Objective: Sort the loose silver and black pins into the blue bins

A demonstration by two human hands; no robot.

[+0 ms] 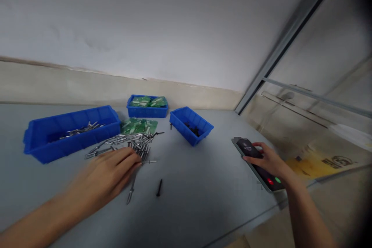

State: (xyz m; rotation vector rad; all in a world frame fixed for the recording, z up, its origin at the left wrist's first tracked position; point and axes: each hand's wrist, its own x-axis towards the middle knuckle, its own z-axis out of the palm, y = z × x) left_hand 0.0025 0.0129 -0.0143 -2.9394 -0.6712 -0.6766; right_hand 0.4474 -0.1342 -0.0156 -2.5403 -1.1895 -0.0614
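Note:
My left hand [116, 168] rests on the near side of a pile of silver rivets [139, 141], fingers curled together; what they hold, if anything, is hidden. At the right, my right hand [266, 159] has its thumb and fingers on the edges of a phone [247, 149], whose screen shows a red and a green button. One black screw [159, 187] lies in front of the pile. Left of the pile, a long blue bin [72, 124] contains more rivets. Dark screws [192, 128] are in a smaller blue bin [183, 128].
A green packet [139, 126] lies behind the pile. Behind it, a blue bin [147, 111] holds similar packets. A wall runs along the table's back, a metal post [252, 91] stands at the right, and a yellow printed bag [308, 166] is beyond the table's right edge.

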